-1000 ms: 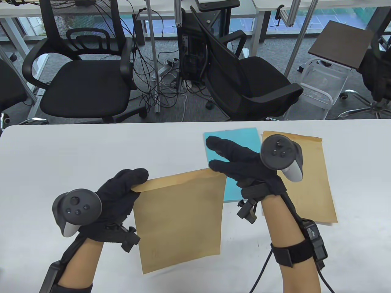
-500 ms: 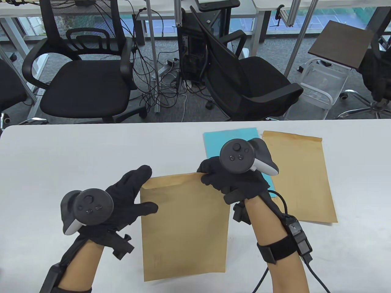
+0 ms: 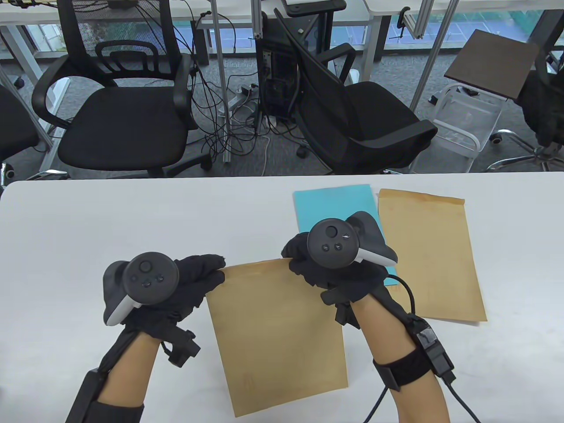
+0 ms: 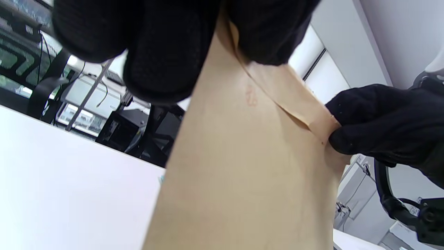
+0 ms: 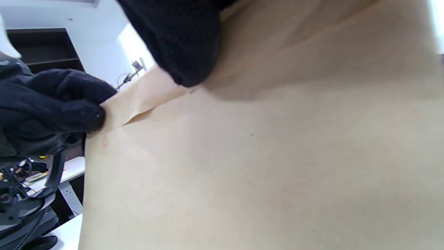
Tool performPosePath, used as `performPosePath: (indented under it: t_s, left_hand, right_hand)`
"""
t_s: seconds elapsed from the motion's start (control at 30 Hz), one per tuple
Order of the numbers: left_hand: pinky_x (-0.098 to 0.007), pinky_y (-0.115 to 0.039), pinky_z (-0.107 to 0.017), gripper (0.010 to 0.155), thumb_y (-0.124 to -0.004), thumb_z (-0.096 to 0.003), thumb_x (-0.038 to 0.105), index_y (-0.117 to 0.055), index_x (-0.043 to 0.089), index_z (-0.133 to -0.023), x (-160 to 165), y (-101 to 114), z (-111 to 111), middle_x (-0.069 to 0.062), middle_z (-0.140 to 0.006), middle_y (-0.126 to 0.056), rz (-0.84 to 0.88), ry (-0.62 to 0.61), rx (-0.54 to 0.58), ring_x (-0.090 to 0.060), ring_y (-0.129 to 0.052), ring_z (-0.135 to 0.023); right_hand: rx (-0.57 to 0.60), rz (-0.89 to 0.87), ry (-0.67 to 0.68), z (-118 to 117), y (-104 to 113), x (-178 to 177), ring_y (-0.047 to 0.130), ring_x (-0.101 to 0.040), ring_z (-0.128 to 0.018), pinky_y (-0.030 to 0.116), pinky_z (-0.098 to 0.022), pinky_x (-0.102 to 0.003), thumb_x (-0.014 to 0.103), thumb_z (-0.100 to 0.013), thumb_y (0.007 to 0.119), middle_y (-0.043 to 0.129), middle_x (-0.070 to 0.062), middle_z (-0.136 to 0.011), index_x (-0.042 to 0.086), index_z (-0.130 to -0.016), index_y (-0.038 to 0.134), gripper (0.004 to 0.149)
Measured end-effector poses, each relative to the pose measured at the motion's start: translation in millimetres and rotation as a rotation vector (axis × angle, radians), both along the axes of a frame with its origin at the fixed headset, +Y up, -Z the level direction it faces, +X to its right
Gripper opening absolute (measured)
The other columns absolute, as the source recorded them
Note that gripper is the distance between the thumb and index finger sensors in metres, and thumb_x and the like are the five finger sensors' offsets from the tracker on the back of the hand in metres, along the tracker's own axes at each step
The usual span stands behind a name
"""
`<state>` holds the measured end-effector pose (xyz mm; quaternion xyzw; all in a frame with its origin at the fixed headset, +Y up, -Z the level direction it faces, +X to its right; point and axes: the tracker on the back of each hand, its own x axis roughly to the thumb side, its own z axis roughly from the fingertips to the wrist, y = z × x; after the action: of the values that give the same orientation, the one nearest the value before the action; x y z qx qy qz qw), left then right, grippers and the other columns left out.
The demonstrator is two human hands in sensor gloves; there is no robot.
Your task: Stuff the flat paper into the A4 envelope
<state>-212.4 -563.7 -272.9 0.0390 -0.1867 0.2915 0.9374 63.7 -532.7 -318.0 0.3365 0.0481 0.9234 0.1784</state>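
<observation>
A brown A4 envelope (image 3: 277,335) hangs between both hands above the white table (image 3: 110,211). My left hand (image 3: 216,271) pinches its top left corner. My right hand (image 3: 293,260) pinches its top right corner. In the left wrist view the envelope (image 4: 242,166) shows its flap (image 4: 291,104) along the top edge, with my right hand's fingers (image 4: 381,125) on the far corner. In the right wrist view the envelope (image 5: 263,166) fills the frame, and my left hand's fingers (image 5: 48,107) hold the other corner. A flat blue paper (image 3: 337,207) lies on the table behind my right hand.
A second brown envelope (image 3: 429,255) lies flat to the right of the blue paper, with a white sheet edge (image 3: 473,323) under its near corner. Black office chairs (image 3: 123,114) and cables stand on the floor beyond the table's far edge.
My left hand has closed from spread fingers into a pinch on the envelope's top left corner. The envelope has shifted a little nearer and tilted. My right hand keeps its corner.
</observation>
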Motion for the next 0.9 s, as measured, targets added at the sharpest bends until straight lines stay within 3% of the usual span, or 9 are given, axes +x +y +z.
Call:
performPosePath:
  t_s: [0.1,0.27,0.37,0.47,0.57,0.7,0.9]
  left_hand:
    - [-0.048,-0.082,-0.047,0.044,-0.081,-0.0463,0.035,-0.084,0.015,-0.086,1,-2,1,-0.01,-0.068,-0.097,0.01,0.005,0.031,-0.027,-0.101,-0.048]
    - [-0.047,-0.082,-0.047,0.044,-0.081,-0.0469,0.036,-0.083,0.016,-0.086,13,-4,4,-0.009,-0.069,-0.096,0.007,0.014,0.079,-0.026,-0.1,-0.049]
    - [-0.046,-0.082,-0.048,0.045,-0.08,-0.0472,0.037,-0.082,0.016,-0.086,19,-5,6,-0.007,-0.069,-0.095,0.049,-0.001,0.102,-0.025,-0.101,-0.05]
    - [-0.047,-0.082,-0.047,0.045,-0.08,-0.047,0.036,-0.082,0.013,-0.086,16,-7,8,-0.008,-0.069,-0.095,0.087,-0.009,0.105,-0.025,-0.101,-0.049]
    - [-0.046,-0.083,-0.047,0.044,-0.08,-0.047,0.036,-0.082,0.014,-0.086,6,-6,10,-0.008,-0.068,-0.095,0.132,0.01,0.133,-0.024,-0.101,-0.049]
    - [-0.046,-0.082,-0.047,0.044,-0.08,-0.047,0.036,-0.082,0.014,-0.086,3,-2,12,-0.008,-0.068,-0.096,0.135,-0.002,0.135,-0.025,-0.101,-0.049]
    - [-0.047,-0.083,-0.047,0.044,-0.08,-0.0467,0.036,-0.082,0.015,-0.085,-15,-2,15,-0.008,-0.068,-0.096,0.159,0.025,0.132,-0.025,-0.101,-0.049]
  right_hand:
    - [-0.011,-0.015,0.029,4,4,-9,0.077,-0.063,-0.084,0.043,-0.06,-0.08,0.022,-0.052,0.084,0.068,-0.036,-0.106,-0.002,-0.111,0.064,0.067]
    - [0.06,-0.019,0.085,15,8,-46,0.08,-0.061,-0.082,0.046,-0.06,-0.079,0.03,-0.056,0.08,0.073,-0.035,-0.102,-0.002,-0.107,0.07,0.062]
    - [0.024,-0.044,0.12,16,7,-68,0.084,-0.059,-0.077,0.049,-0.059,-0.078,0.028,-0.056,0.078,0.078,-0.035,-0.097,-0.002,-0.099,0.077,0.052]
    - [0.067,-0.029,0.088,13,7,-70,0.09,-0.055,-0.07,0.052,-0.058,-0.076,0.025,-0.056,0.077,0.086,-0.031,-0.089,0.0,-0.091,0.083,0.043]
    - [0.001,0.039,0.076,8,4,-61,0.09,-0.054,-0.07,0.051,-0.059,-0.076,0.025,-0.056,0.078,0.086,-0.03,-0.09,0.002,-0.093,0.082,0.043]
    - [-0.011,-0.032,0.053,5,4,-41,0.09,-0.055,-0.069,0.052,-0.058,-0.076,0.025,-0.056,0.078,0.087,-0.03,-0.088,0.0,-0.092,0.084,0.044]
    - [-0.04,-0.048,-0.117,-6,5,22,0.09,-0.055,-0.069,0.051,-0.058,-0.076,0.024,-0.056,0.079,0.087,-0.031,-0.088,0.0,-0.092,0.084,0.044]
